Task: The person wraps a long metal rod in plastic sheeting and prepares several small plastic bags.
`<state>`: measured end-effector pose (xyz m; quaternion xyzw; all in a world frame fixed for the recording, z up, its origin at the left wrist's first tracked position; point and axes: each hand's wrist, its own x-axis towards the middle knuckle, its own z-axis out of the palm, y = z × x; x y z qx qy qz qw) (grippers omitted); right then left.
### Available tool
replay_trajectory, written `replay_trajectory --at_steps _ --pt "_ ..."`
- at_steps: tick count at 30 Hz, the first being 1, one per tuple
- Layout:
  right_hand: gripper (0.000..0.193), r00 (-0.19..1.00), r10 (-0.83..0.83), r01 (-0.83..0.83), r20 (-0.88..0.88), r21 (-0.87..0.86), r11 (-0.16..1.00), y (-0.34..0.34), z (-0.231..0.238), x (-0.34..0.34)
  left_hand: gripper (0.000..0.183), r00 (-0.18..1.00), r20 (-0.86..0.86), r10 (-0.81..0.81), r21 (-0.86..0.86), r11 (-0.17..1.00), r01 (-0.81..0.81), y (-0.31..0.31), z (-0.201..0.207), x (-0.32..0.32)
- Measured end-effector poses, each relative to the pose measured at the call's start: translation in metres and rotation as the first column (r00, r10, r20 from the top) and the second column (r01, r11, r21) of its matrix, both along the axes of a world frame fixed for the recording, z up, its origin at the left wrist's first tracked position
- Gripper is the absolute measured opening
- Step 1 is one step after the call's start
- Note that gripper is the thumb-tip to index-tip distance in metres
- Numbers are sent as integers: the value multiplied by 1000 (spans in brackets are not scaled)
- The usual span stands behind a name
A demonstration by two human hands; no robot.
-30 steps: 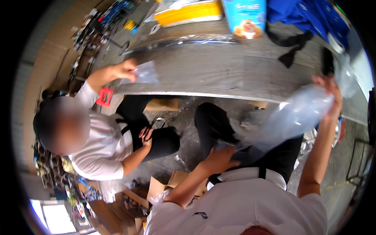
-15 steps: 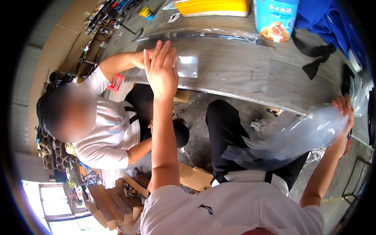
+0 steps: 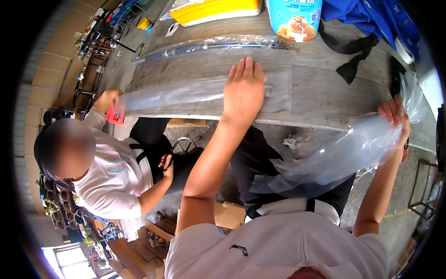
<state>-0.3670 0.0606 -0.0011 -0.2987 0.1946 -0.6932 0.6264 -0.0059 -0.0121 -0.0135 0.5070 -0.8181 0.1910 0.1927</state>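
Observation:
My left hand (image 3: 245, 88) lies with fingers stretched out on a long clear plastic sleeve (image 3: 181, 95), which is spread along the near side of the table. A co-worker's hand (image 3: 109, 98) holds the sleeve's left end. At the table's right end, my right hand (image 3: 395, 116) is closed around a bunch of clear plastic bags (image 3: 334, 153), which hangs over my lap. Beyond the sleeve lies a long, thin, dark-blue rod-like bundle (image 3: 209, 46) in clear wrapping.
At the table's far side stand a yellow box (image 3: 216, 11) and a blue bucket (image 3: 295, 21). A black strap (image 3: 348, 69) and blue cloth (image 3: 371, 21) lie at the right. The co-worker (image 3: 111, 181) sits at the left. Cardboard boxes (image 3: 132, 251) stand on the floor.
My left hand has moved right along the table. The co-worker's hand has drawn back left, and the sleeve now stretches between us. My right hand still grips the bunch of bags.

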Motion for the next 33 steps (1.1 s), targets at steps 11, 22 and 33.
replay_trajectory --at_steps 11,22,33 --pt "23 1000 -17 16 -16 -48 999 0 1 7 38 988 60 -142 144 981 132 -3 4 20" --pt "18 998 61 -60 0 -106 993 -1 -2 3 37 992 59 -109 121 987 101 -2 6 17" --pt "17 999 28 -30 -23 -89 996 0 -6 -1 37 992 62 -110 144 985 100 -1 6 17"
